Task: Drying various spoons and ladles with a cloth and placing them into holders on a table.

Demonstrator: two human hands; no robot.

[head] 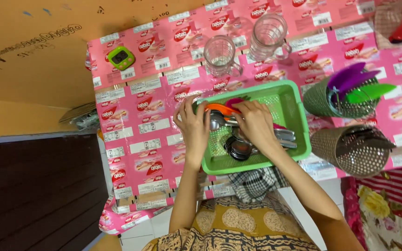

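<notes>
inside the green basket [298,122], the right hand [255,122] pinches an orange spoon [219,108]; the left hand [193,126] curls on the rim beside it. lift slowly, clear of the steel cutlery [282,136] beneath.

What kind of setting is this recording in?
Probably a home kitchen or dining corner: a green basket of cutlery, two glass mugs, and mesh utensil holders on a table covered in pink wrapper sheeting.
</notes>
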